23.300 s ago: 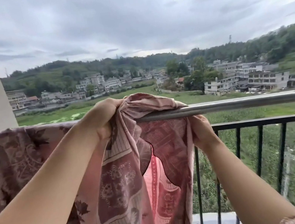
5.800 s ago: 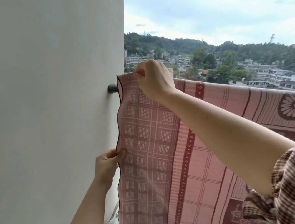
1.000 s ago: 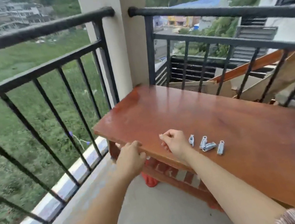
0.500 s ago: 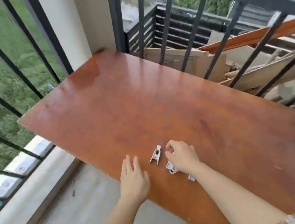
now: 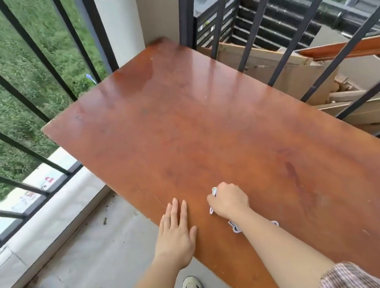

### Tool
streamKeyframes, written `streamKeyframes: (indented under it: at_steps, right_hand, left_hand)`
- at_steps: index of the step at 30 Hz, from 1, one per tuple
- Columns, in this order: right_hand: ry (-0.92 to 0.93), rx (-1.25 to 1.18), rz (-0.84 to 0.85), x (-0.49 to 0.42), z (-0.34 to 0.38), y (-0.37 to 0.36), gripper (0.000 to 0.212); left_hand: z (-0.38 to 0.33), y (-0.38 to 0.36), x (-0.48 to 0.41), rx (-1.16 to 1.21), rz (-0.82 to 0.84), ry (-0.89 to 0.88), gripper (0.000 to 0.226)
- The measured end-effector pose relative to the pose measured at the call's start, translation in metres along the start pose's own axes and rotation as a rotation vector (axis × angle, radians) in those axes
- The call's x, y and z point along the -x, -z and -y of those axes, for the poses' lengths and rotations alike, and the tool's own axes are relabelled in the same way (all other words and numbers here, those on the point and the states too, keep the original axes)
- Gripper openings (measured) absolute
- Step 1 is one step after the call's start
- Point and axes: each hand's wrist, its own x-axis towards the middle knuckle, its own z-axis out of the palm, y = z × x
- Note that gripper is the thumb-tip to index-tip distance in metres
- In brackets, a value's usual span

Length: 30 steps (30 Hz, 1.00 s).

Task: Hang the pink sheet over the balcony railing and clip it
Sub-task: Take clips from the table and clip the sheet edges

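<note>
- One left hand (image 5: pixel 175 236) lies flat, fingers straight, on the near edge of the wooden table (image 5: pixel 206 128).
- One right hand (image 5: pixel 228 201) curls round the pale clips (image 5: pixel 214 191), perhaps two, mostly hidden.
- Two loose clips (image 5: pixel 234 229) lie on the table beneath that forearm.

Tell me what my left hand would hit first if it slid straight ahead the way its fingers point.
Nothing close: the left hand lies flat with only bare table top ahead. The clips sit off to its right. The railing beyond the far edge probably comes first.
</note>
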Motion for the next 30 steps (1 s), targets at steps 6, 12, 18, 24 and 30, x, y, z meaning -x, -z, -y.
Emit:
streamKeyframes:
  at_steps: [6, 12, 18, 24, 30]
  right_hand:
    - [0.1, -0.462, 0.142, 0.018, 0.018, 0.007, 0.025]
    - [0.196, -0.684, 0.373, 0.069, 0.068, 0.0, 0.021]
    - [0.373, -0.798, 0.544, 0.136, 0.145, -0.019, 0.017]
    - [0.541, -0.777, 0.678, 0.228, 0.232, -0.045, 0.012]
    - [0.651, -0.75, 0.735, 0.309, 0.313, -0.088, 0.029]
  left_hand:
    - [0.007, 0.027, 0.005, 0.252, 0.082, 0.04, 0.063]
    - [0.044, 0.063, 0.063, 0.635, -0.124, 0.299, 0.037]
    - [0.12, 0.101, 0.152, 0.627, -0.378, 0.424, 0.028]
    - [0.189, 0.14, 0.261, 0.477, -0.61, 0.395, 0.027]
    - [0.239, 0.178, 0.372, 0.043, -0.806, 0.235, 0.027]
